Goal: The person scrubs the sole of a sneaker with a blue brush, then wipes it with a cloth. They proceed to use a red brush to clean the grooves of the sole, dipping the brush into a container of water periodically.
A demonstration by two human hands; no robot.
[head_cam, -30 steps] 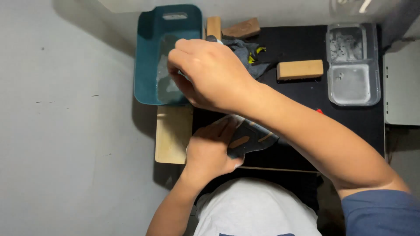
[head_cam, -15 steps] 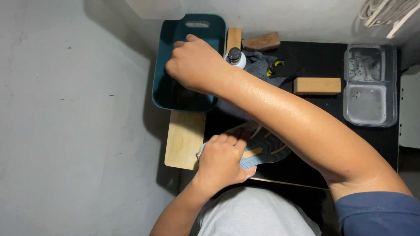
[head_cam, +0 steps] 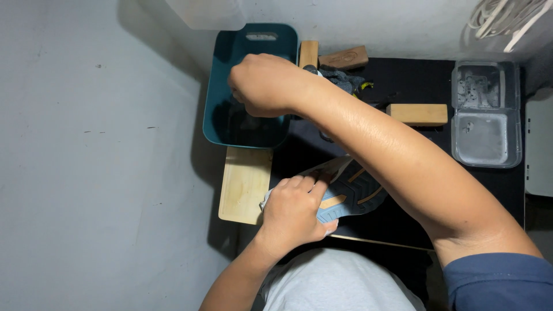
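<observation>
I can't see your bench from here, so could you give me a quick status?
Left hand gripping shoe, sole up. Right hand fisted over teal bin, contents unseen. Right forearm crosses above shoe.

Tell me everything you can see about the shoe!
The shoe lies sole-up on the black table, near the person's body. Its sole looks like rubber, dark grey with light blue and tan strips. The left hand grips one end, covering it. The right arm crosses above its other end, so only the middle shows.
</observation>
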